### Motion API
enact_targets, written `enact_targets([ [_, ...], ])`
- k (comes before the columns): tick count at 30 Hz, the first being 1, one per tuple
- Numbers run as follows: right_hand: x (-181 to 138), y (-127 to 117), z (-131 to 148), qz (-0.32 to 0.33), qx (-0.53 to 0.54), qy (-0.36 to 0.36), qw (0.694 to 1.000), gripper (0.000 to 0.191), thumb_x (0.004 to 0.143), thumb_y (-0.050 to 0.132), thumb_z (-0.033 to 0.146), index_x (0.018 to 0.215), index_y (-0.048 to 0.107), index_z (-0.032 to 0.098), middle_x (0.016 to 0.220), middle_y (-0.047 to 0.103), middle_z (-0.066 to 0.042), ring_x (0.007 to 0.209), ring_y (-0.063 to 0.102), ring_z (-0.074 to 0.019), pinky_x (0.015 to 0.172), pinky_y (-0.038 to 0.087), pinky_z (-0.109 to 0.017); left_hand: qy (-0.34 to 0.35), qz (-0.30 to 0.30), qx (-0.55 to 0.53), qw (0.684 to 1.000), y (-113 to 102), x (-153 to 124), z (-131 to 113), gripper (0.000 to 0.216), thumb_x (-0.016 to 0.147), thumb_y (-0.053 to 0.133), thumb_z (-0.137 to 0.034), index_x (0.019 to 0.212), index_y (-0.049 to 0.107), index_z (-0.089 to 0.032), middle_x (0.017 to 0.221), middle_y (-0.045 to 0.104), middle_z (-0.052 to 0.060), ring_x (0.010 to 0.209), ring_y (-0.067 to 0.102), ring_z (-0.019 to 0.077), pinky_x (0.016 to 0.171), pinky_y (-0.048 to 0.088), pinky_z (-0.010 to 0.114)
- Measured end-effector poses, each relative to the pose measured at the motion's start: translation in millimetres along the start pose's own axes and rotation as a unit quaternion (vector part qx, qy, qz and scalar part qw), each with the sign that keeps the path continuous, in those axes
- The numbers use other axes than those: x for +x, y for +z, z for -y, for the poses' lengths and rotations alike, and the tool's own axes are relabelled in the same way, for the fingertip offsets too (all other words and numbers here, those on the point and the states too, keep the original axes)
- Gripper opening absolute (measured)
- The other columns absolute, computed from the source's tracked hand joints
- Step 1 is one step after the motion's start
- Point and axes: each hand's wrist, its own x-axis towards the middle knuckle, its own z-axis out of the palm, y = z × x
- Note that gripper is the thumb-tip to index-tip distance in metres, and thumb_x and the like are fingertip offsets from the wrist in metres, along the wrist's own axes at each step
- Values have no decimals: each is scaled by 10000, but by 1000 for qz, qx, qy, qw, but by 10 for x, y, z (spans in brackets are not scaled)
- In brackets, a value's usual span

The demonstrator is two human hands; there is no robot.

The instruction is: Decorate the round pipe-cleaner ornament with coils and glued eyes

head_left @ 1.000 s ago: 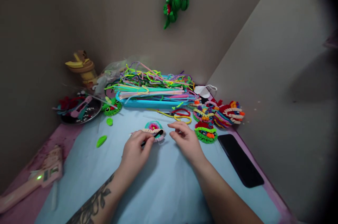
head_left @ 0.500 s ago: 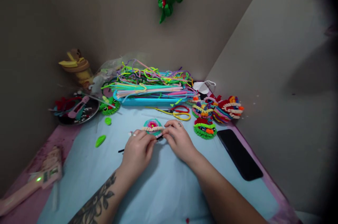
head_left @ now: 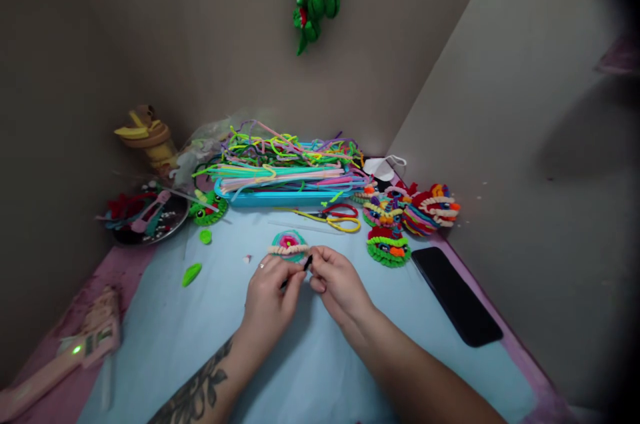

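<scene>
My left hand (head_left: 273, 292) and my right hand (head_left: 334, 281) meet near the middle of the light blue table (head_left: 310, 357). Both pinch a short black pipe cleaner (head_left: 306, 263), whose tip sticks up between the fingertips. Just beyond the fingers lies a small round craft piece (head_left: 289, 242) of teal, pink and cream pipe cleaner; neither hand touches it.
A blue tray (head_left: 280, 198) heaped with coloured pipe cleaners stands at the back. Red and yellow scissors (head_left: 336, 216) lie before it. Finished fuzzy figures (head_left: 407, 217) sit right, beside a black phone (head_left: 456, 293). A glue gun (head_left: 60, 361) lies left, a dish of bits (head_left: 145, 216) behind it.
My right hand came in from the right and took hold of the black pipe cleaner with the left. Both hands drew back a little from the round piece.
</scene>
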Motion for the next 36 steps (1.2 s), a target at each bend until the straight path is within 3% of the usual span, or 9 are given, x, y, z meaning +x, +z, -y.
enact_targets([
  [4,50,-153,122,7,-147,-27,989,380,684,675,485,869,590,165,547,413,73,449,297,-69,425,211,-202,-110,9,-61,992,-69,72,92,175,835,562,-276,732,662,-175,759,661,40,742,564,184,720,396,296],
  [7,160,-371,302,-45,-340,-136,929,292,798,564,392,980,614,169,701,567,1,578,486,-127,534,377,-239,-220,32,-149,963,-161,141,183,229,783,588,-367,705,667,-168,743,667,44,634,532,166,609,378,275],
  [9,273,-493,435,-74,-509,-193,835,195,840,509,283,938,635,171,924,642,-64,778,579,-173,690,450,-280,-260,39,-211,942,-216,177,226,253,747,611,-403,688,662,-161,718,661,43,623,531,164,595,372,267],
  [12,470,-574,597,-64,-773,-180,605,253,895,424,163,1039,631,165,1078,649,-106,1018,573,-221,836,436,-306,-282,35,-265,922,-263,206,258,265,709,647,-416,700,673,-152,700,659,42,653,544,169,636,387,268],
  [14,587,-566,658,-44,-839,-159,519,284,891,405,101,1055,634,142,1063,657,-138,1053,562,-255,850,425,-331,-290,29,-279,915,-278,215,274,274,694,661,-421,713,683,-148,682,653,37,646,540,165,640,388,265],
  [15,634,-552,675,-33,-852,-154,500,289,882,406,79,1046,637,131,1044,662,-149,1043,566,-267,841,426,-339,-296,23,-283,912,-284,218,284,276,687,667,-422,709,683,-148,663,645,31,634,534,160,631,385,261],
  [25,828,-415,736,49,-913,-122,386,295,887,374,64,1061,612,78,1041,642,-209,1002,586,-283,814,447,-357,-332,-79,-291,894,-460,279,417,301,619,682,-444,685,649,-152,602,592,-13,569,493,129,546,356,224],
  [29,893,-388,769,78,-919,-108,370,303,891,369,68,1096,592,77,1045,633,-227,1018,586,-284,811,451,-351,-328,-89,-296,893,-498,290,451,305,621,682,-445,686,644,-149,567,558,-25,534,465,117,522,339,222],
  [36,961,-419,892,122,-916,-89,372,326,884,441,112,1201,510,92,1078,650,-194,985,622,-237,813,438,-290,-327,-91,-320,884,-525,282,536,337,638,685,-457,749,646,-142,595,562,-18,539,483,120,520,361,226],
])
